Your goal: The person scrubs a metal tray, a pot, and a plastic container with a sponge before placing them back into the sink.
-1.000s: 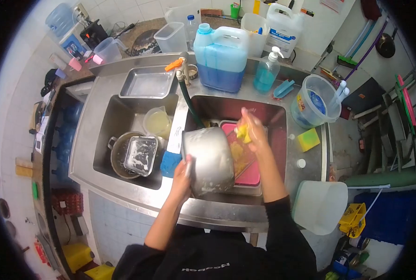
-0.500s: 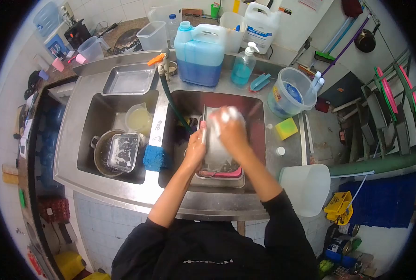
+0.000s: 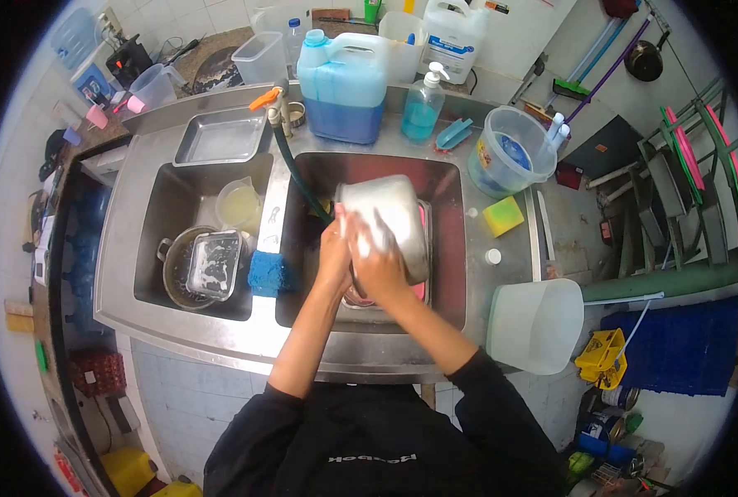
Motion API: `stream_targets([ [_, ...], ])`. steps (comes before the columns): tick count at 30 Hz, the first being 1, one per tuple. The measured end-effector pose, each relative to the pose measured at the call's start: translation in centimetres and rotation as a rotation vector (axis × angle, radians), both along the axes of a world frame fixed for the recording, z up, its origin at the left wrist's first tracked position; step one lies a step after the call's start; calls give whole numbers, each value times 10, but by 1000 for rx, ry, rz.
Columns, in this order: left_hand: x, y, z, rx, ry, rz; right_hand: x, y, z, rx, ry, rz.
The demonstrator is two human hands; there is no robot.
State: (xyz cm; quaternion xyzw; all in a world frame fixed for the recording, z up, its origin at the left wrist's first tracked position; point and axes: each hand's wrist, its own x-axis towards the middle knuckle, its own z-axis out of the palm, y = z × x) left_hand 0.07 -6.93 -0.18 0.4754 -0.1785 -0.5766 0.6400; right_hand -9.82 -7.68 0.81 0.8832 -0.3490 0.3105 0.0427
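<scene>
A rectangular stainless steel pan [image 3: 402, 217] is tilted over the right sink basin [image 3: 447, 248], its outer side turned up. My left hand [image 3: 334, 253] is closed around the pan's left edge. My right hand [image 3: 377, 261] presses on the pan's side, blurred by motion. Something white, foam or a scrubbing pad, shows at its fingers; I cannot make out which. Under the pan part of a pink-rimmed item [image 3: 419, 291] shows in the basin. A dark green hose [image 3: 296, 176] runs from the orange-handled tap [image 3: 271, 101] into this basin.
The left basin holds a pot [image 3: 170, 269], a soapy clear container [image 3: 214, 265] and a tub of yellowish liquid [image 3: 239, 205]. A blue cloth [image 3: 268, 274] hangs on the divider. Right are a yellow sponge [image 3: 503, 217], a bucket [image 3: 510, 153] and a white container [image 3: 534, 327]. A blue-liquid jug [image 3: 344, 91] stands behind.
The steel pan has been turned and tilted, so its outer side now faces up. My right hand has moved down and left, close beside my left hand. The view has shifted slightly.
</scene>
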Motion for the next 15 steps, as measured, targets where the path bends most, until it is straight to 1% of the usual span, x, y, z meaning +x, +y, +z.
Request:
stream_targets([
  [2, 5, 0, 6, 60, 216, 53, -12, 17, -28, 138, -230, 193],
  [3, 7, 0, 9, 50, 251, 67, -23, 9, -45, 130, -302, 273],
  [4, 8, 1, 12, 40, 287, 81, -36, -1, -51, 122, -374, 354],
  [5, 7, 2, 14, 33, 325, 97, -42, -5, -60, 108, -407, 296],
  [6, 5, 2, 14, 11, 319, 106, -44, -9, -55, 97, -441, 238],
  [8, -2, -1, 18, -33, 299, 105, -33, -18, 14, 48, -432, -174],
  [9, -5, -6, 10, -27, 309, 154, -25, -15, 27, 184, -453, -189],
  [10, -6, -7, 2, -16, 384, 147, -12, -18, 11, 106, -315, -212],
  [11, -3, -6, -7, -6, 459, 140, -13, -14, 0, -24, -176, -84],
  [12, 2, -6, -19, 8, 529, 134, -13, -6, 6, -149, -38, 42],
  [13, 4, -4, -25, -27, 524, 140, -17, -2, -5, -94, -126, 86],
  [14, 5, -2, -32, 23, 533, 183, -24, -1, -25, -40, -215, 131],
  [15, 3, -1, -26, 68, 542, 224, -29, -3, -27, 8, -303, 175],
])
